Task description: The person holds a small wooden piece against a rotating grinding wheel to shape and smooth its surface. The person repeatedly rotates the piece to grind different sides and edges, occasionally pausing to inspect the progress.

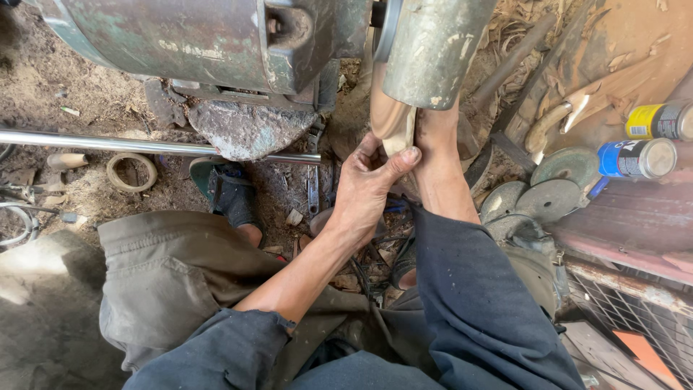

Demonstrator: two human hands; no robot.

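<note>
Hands meet at centre frame beneath a worn green machine [216, 43]: the left hand [364, 191] pinches a pale wooden piece [393, 123], thumb pressed flat against its edge, while the right hand [437, 133] reaches behind it, fingers hidden under the grey cylinder [433, 50]. Spray cans [639, 157] lie far right.

To your right stand two spray cans, one yellow [658, 120] and one blue [635, 159], beside a stack of grey grinding discs [552, 189]. At your left you have a steel rod [144, 145], a wooden ring [131, 172] and a wrench [313, 189] on the dirt.
</note>
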